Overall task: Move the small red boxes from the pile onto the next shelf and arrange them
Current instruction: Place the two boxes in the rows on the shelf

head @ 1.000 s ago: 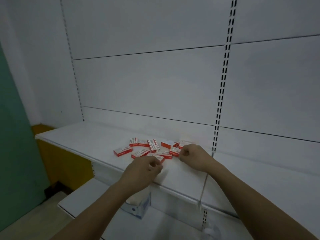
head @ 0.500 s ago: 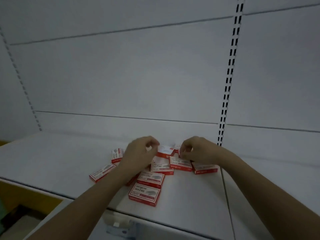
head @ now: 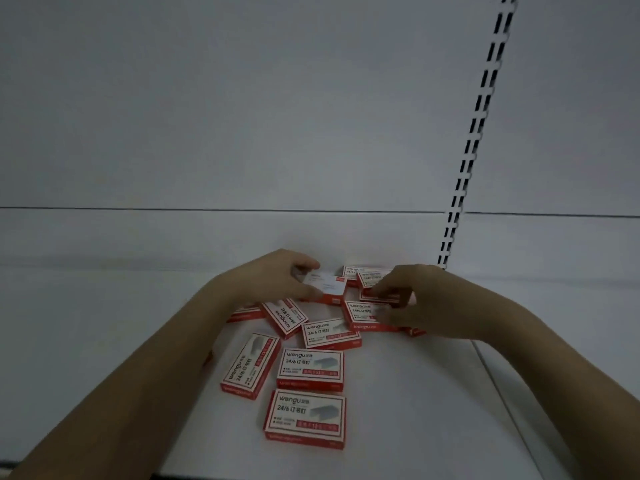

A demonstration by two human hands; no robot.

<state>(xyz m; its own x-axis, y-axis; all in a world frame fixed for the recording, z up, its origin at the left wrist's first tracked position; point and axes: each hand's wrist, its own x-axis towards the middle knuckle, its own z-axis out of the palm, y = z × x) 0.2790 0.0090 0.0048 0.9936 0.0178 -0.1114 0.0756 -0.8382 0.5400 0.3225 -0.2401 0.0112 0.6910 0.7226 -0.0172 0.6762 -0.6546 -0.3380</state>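
Several small red and white staple boxes lie scattered in a pile on a white shelf. My left hand pinches one box at the back of the pile between thumb and fingers. My right hand grips another box on the right side of the pile, and its fingers also lie over a box below. The nearest box lies flat close to the shelf's front edge. The adjoining shelf begins right of a seam.
A white back panel rises behind the shelf. A slotted upright runs down it just above the seam between the two shelves. The shelf's front edge runs along the bottom of the view.
The camera has moved closer and the boxes look larger. Both hands have reached further into the back of the pile and closed on boxes there.
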